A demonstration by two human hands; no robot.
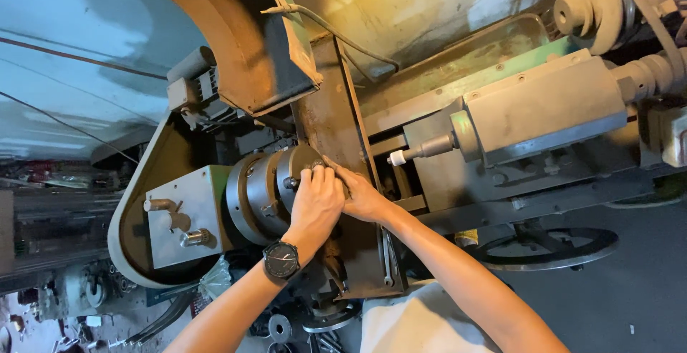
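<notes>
A grey round lathe chuck (261,194) sticks out from the green-grey headstock (184,225). My left hand (315,204), with a black watch on its wrist, has its fingers curled over the front face of the chuck. My right hand (363,197) reaches in from the right and touches the same face just behind the left hand. Its fingertips are partly hidden, so I cannot tell whether it holds anything. A small knob or bolt (290,182) shows on the chuck beside my left fingers.
The grey tailstock (545,109) with its white-tipped centre (397,157) points at the chuck from the right. A dark handwheel (547,247) lies below it, and a wrench (387,258) rests on the brown carriage plate (336,120). A brown belt guard (240,34) arches above.
</notes>
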